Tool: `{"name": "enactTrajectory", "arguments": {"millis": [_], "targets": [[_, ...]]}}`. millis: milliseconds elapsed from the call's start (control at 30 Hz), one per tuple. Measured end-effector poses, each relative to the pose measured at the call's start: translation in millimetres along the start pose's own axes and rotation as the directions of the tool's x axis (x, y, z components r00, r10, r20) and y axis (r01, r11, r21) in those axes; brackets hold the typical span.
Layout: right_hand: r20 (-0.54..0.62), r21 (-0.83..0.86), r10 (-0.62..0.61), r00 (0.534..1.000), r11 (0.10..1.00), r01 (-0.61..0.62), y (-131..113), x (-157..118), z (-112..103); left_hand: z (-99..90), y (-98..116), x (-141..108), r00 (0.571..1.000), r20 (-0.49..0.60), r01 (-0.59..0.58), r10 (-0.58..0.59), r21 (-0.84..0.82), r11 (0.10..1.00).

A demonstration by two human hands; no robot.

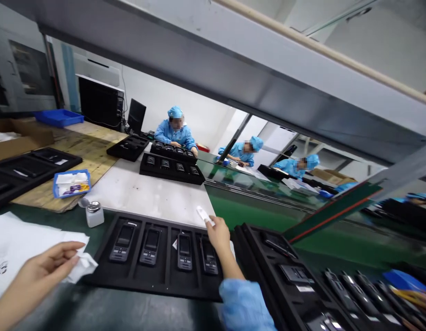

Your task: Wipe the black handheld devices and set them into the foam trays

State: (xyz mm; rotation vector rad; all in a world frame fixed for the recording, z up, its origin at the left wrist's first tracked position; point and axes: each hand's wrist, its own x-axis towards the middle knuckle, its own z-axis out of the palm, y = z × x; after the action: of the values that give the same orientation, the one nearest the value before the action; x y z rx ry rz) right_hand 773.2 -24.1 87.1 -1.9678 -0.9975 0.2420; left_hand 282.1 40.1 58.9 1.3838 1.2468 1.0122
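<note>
My left hand pinches a crumpled white cloth at the lower left, beside a large white sheet. Over the right end of a black foam tray, my right hand holds a small folded white wipe between its fingers. Four slots of that tray each hold a dark handheld device, such as the leftmost one. The rightmost device lies just below my right hand, partly covered by it. Behind the tray stands a small white bottle with a metal top.
At the right is another black tray with devices, and more devices lie beyond. A blue basket with packets sits at the left. Black trays lie ahead near a person in blue. A shelf hangs overhead.
</note>
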Motion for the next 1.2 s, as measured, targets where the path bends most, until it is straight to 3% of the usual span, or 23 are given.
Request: {"name": "enactTrajectory", "arguments": {"millis": [67, 133, 167, 233, 300, 400, 500, 600, 667, 733, 867, 967, 1067, 1200], "targets": [[0.131, 0.101, -0.044, 0.99, 0.994, 0.031, -8.8, -49.5, 16.4, 38.0, -0.8, -15.7, 0.987, 0.158, 0.045, -0.029, -0.094, 0.995], [0.285, 0.241, -0.103, 0.953, 0.97, 0.033, -20.2, -106.8, 35.9, 79.1, 1.9, -28.0, 0.963, 0.266, 0.081, -0.031, -0.178, 0.981], [0.401, 0.439, -0.143, 0.905, 0.897, -0.053, -26.4, -133.8, 45.8, 99.1, 4.5, -33.1, 0.954, 0.299, 0.091, -0.021, -0.224, 0.97], [0.523, 0.659, -0.176, 0.834, 0.704, -0.265, -37.9, -176.0, 63.0, 134.3, 10.4, -42.7, 0.923, 0.386, 0.11, 0.012, -0.294, 0.95], [0.517, 0.731, -0.108, 0.849, 0.572, -0.372, -45.9, -198.1, 73.5, 159.8, 14.3, -52.1, 0.899, 0.436, 0.12, 0.041, -0.336, 0.934], [0.444, 0.747, 0.045, 0.895, 0.533, -0.397, -48.2, -202.6, 75.5, 178.7, 12.3, -64.0, 0.904, 0.425, 0.118, 0.043, -0.347, 0.931], [0.331, 0.668, 0.049, 0.943, 0.693, -0.27, -46.3, -197.7, 70.9, 182.9, 3.8, -70.8, 0.944, 0.327, 0.074, 0.039, -0.325, 0.943], [0.182, 0.454, -0.188, 0.965, 0.887, 0.087, -47.5, -200.0, 73.4, 182.0, -4.0, -74.3, 0.976, 0.215, 0.047, 0.028, -0.335, 0.941], [0.162, 0.355, -0.364, 0.917, 0.888, 0.29, -47.5, -206.0, 81.3, 179.8, -7.0, -75.8, 0.988, 0.151, 0.034, 0.021, -0.353, 0.935], [0.168, 0.32, -0.465, 0.869, 0.859, 0.398, -44.3, -211.9, 92.3, 175.5, -8.8, -76.3, 0.994, 0.104, 0.015, 0.026, -0.378, 0.926], [0.234, 0.334, -0.55, 0.802, 0.82, 0.465, -38.7, -205.5, 112.5, 155.9, -15.8, -76.2, 0.994, 0.103, 0.011, 0.037, -0.432, 0.902], [0.368, 0.361, -0.592, 0.717, 0.802, 0.476, -57.1, -178.3, 123.5, 129.9, -31.1, -79.3, 0.987, 0.056, -0.134, 0.149, -0.214, 0.968], [0.419, 0.229, -0.589, 0.691, 0.805, 0.548, -101.4, -140.5, 141.6, 103.2, -54.4, -80.9, 0.913, -0.045, -0.394, 0.406, 0.172, 0.903], [0.459, 0.019, -0.58, 0.673, 0.764, 0.645, -172.2, -93.7, 191.1, 90.1, -82.0, -72.8, 0.762, 0.056, -0.62, 0.646, 0.35, 0.702]]}}
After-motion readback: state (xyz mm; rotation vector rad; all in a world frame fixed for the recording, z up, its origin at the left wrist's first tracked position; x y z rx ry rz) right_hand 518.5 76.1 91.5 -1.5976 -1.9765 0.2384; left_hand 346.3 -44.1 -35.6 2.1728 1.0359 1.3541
